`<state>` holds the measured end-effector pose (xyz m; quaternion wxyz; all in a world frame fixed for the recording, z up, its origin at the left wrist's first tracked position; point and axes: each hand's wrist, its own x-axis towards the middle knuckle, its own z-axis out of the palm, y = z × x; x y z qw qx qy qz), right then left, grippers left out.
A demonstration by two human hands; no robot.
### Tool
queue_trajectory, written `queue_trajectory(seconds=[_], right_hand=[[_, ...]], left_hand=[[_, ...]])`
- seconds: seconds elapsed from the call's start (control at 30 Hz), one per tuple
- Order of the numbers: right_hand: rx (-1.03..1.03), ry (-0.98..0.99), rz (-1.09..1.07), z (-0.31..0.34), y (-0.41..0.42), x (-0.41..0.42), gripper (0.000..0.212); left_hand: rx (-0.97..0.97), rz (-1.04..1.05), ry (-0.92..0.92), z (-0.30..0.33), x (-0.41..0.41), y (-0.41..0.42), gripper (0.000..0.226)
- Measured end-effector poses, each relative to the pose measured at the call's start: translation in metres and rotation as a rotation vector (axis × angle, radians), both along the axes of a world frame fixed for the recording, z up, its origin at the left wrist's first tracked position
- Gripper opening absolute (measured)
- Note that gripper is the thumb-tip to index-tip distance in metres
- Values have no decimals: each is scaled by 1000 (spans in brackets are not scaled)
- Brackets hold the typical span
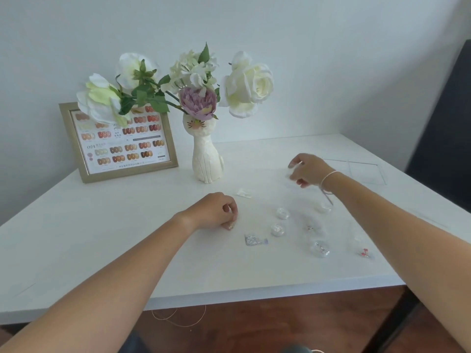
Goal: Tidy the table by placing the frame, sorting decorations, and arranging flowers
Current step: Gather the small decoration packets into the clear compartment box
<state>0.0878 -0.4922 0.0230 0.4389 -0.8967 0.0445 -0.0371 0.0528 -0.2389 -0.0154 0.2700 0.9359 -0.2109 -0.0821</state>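
A gold frame with a nail-colour chart stands at the table's back left against the wall. Beside it a white cat-shaped vase holds white and purple artificial flowers. Several small decoration pots and packets lie on the white table: clear round pots, a glitter packet, a packet with red bits. My left hand rests curled on the table, fingertips pinched on something small. My right hand hovers above the table with a small clear packet between its fingers.
A clear flat plastic box lies at the back right. A dark chair stands beyond the table's right edge. A thin wire lies on the wooden floor below the front edge. A small white scrap sits mid-table.
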Motion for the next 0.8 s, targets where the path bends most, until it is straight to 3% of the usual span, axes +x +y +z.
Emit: queue_trajectory(seconds=[0.13,0.3,0.53,0.8], right_hand=[[52,-79,-103,15,-28,14,24],[24,-117,-141,21,-43,28,21],[-176,-160,-56,8,-47,41,12],[-526,-161,11,-1,-55,46,21]], left_hand=[[-8,-28,-119,6,10,-7,6],[-177,-41,-140,20,29,-25,7],[-247,-56,-198,45,61,-66,10],[-294,-92,-206,62,94,-113,14]])
